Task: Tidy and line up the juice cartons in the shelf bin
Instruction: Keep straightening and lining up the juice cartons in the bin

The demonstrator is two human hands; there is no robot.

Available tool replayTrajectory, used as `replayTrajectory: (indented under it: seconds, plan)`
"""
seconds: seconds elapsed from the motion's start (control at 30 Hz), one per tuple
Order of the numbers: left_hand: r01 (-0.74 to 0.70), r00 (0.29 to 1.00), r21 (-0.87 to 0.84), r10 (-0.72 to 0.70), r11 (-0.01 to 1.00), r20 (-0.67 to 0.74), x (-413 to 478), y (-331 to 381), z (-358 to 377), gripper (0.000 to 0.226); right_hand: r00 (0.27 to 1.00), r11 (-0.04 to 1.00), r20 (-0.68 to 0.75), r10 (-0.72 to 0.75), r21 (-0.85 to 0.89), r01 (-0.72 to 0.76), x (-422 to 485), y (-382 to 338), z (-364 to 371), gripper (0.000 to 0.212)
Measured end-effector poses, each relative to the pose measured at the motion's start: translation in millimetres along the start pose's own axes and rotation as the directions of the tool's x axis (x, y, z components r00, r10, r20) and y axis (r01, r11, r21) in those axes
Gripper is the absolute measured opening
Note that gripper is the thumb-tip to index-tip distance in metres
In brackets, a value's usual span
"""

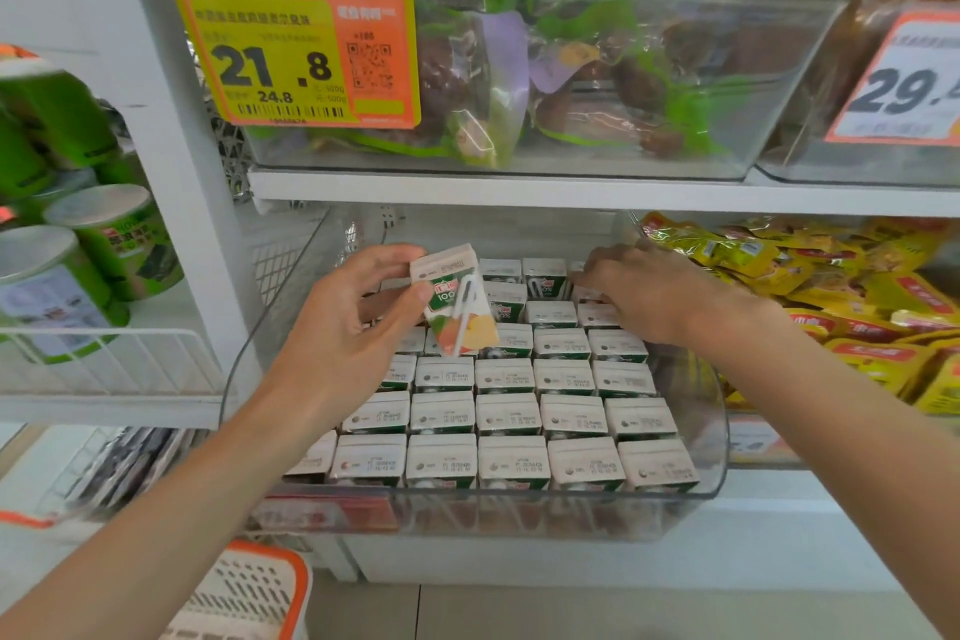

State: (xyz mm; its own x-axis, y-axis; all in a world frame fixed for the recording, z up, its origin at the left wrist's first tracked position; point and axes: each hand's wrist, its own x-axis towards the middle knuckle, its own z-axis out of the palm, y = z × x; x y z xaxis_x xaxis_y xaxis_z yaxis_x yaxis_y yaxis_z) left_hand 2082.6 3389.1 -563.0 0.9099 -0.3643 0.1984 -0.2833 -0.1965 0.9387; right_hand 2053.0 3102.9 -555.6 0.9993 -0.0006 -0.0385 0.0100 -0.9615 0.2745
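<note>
Six juice cartons [511, 465] line the clear bin's [519, 520] front row, and five show in each of the next two rows — farther back, no sure count. One tilted carton [457, 307] is above the bin.

gap at back left of bin [519, 517], cartons [508, 415] packed tight ahead, shelf board [519, 190] close overhead

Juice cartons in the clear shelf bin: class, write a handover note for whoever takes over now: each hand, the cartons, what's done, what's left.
Left hand grips one small green-and-white juice carton, tilted above the clear plastic bin.
Right hand rests its fingers on the back-right cartons; grip unclear.
Done: front rows stand lined up.
Left: seat the held carton, straighten the back rows.
</note>
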Motion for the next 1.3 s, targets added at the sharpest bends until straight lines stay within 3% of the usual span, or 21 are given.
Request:
replayTrajectory:
  seconds: [0.13,0.2,0.27,0.4,0.53,0.6,1.1,1.3]
  plan:
    - [0.049,0.997,-0.075,-0.053,0.996,-0.059,-3.1,7.5,-7.1,0.029,0.998,0.998,-0.050,0.030,0.048,-0.028,-10.9,-7.0,-7.3,0.065]
    - [0.089,0.991,-0.102,-0.098,0.991,-0.089,-4.7,10.3,-10.3,0.031,0.990,0.997,-0.141,0.026,0.077,-0.015,-16.2,-16.8,-9.8,0.055]
    - [0.146,0.982,-0.150,-0.162,0.978,-0.099,-6.7,10.4,-11.3,0.032,0.968,0.962,-0.248,0.038,0.270,0.031,-22.5,-32.8,-12.7,0.040]
    - [0.254,0.960,-0.252,-0.276,0.934,-0.055,-14.3,6.3,-4.7,0.031,0.952,0.719,-0.276,0.130,0.688,0.101,-34.3,-67.7,-11.4,0.029]
    - [0.285,0.954,-0.278,-0.299,0.917,-0.007,-16.5,0.9,3.3,0.028,0.984,0.254,-0.134,0.117,0.962,0.101,-48.1,-91.3,-10.4,0.027]
    - [0.285,0.956,-0.280,-0.293,0.917,0.013,-14.9,-0.8,3.0,0.027,0.987,0.160,-0.113,0.117,0.983,0.093,-53.1,-95.6,-6.5,0.031]
    - [0.295,0.955,-0.312,-0.266,0.903,0.132,-11.0,1.1,10.6,0.036,0.981,-0.122,0.035,0.190,0.992,-0.012,-53.6,-91.4,5.2,0.033]
    - [0.269,0.962,-0.310,-0.242,0.912,0.123,-7.8,-3.2,10.3,0.035,0.982,-0.331,0.121,0.147,0.941,-0.066,-55.1,-89.7,3.6,0.022]
